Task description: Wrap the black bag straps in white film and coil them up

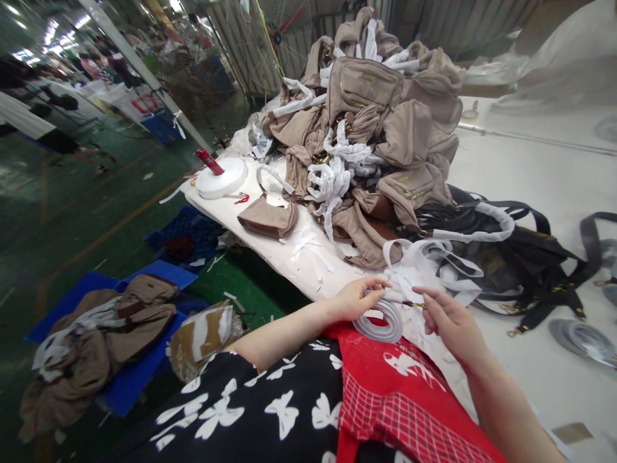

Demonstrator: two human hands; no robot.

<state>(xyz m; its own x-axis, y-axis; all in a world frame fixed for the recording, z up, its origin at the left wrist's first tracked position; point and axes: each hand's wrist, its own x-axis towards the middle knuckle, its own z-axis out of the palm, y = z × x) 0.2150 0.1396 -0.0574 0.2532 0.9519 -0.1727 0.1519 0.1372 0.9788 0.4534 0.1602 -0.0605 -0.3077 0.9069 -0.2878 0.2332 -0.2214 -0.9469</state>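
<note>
Above a red checked apron [400,399], the left hand [354,299] clasped its fingers on a coiled white tape [385,328], the right hand [448,318] pinched a thin dark tool [409,303]; a slack grip might unspool the tape.

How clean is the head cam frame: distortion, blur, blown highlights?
Head view: strong wide-angle bend, the table edge curves; left hand on the white strap coil and right hand pinching a small metal piece are sharp, evenly lit, shadows soft; pile of tan bags sharp; ceiling lights top left blown out, hall below them smeared.
</note>
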